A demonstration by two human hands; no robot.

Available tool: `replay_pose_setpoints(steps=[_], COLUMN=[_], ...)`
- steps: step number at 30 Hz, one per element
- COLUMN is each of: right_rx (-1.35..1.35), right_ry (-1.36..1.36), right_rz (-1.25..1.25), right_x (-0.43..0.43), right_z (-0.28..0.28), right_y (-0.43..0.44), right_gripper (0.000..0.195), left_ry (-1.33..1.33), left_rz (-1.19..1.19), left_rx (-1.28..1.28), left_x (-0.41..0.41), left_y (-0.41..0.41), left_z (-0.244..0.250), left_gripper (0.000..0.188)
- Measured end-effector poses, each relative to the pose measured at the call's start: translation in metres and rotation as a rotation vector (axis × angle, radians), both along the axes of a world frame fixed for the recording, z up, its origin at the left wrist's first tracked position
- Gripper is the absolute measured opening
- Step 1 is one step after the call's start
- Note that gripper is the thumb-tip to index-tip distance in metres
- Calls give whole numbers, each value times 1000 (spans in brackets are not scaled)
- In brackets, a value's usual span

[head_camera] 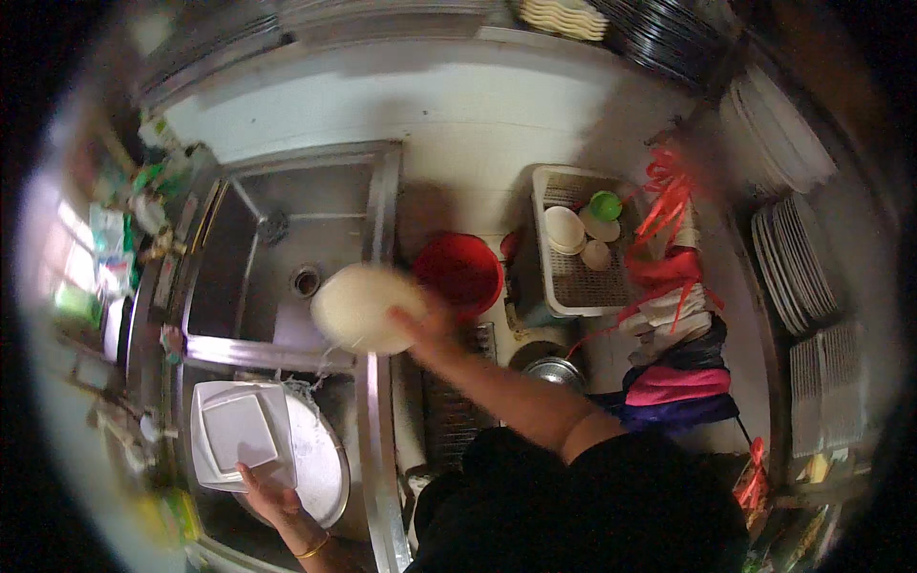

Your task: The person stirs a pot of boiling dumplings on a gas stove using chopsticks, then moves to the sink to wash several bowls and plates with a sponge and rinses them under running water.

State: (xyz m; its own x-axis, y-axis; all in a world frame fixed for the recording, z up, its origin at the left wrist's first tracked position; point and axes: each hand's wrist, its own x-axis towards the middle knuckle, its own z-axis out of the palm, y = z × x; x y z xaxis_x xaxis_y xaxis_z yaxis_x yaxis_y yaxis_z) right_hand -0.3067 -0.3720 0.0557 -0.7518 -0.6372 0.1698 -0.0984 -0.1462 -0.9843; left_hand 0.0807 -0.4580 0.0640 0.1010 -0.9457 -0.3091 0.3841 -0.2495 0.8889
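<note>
A pale oval plate (pixel 362 308), blurred by motion, is in my right hand (pixel 426 326). It hangs over the right rim of the sink, beside the drain hole. My left hand (pixel 272 498) grips the lower edge of a square white dish (pixel 290 433). A smaller square white dish (pixel 240 433) rests on that one, near my left fingertips. Partly hidden beneath both is a large round white plate (pixel 322 465) in the lower sink basin. Stringy pale scrubbing material (pixel 304 390) lies by its upper edge.
The upper steel basin (pixel 322 236) adjoins the lower one. Right of the sink stands a red basin (pixel 458 276), then a white plastic basket (pixel 548 283) with bowls and a green cup (pixel 606 205). Cloths (pixel 677 387) hang farther right. Stacked plates (pixel 795 265) fill a rack at the right edge.
</note>
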Motion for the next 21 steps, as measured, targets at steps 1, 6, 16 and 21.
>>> replay_pose_setpoints(steps=[1, 6, 16, 21], right_rx=[-205, 268, -150, 337], right_ry=[-173, -531, -833, -459], right_rz=[-155, -1064, -900, -885], right_x=[-44, -242, -340, -300], right_z=[-6, -43, -236, -182], right_y=[23, 164, 238, 182], right_gripper=[52, 45, 59, 54], left_ry=[51, 156, 65, -14], left_rz=[-61, -217, -773, -799], left_rx=[-31, 13, 65, 107], left_x=[-15, -128, -332, -364], left_y=[-4, 1, 76, 98], left_z=[1, 20, 47, 70], left_gripper=[66, 61, 57, 55])
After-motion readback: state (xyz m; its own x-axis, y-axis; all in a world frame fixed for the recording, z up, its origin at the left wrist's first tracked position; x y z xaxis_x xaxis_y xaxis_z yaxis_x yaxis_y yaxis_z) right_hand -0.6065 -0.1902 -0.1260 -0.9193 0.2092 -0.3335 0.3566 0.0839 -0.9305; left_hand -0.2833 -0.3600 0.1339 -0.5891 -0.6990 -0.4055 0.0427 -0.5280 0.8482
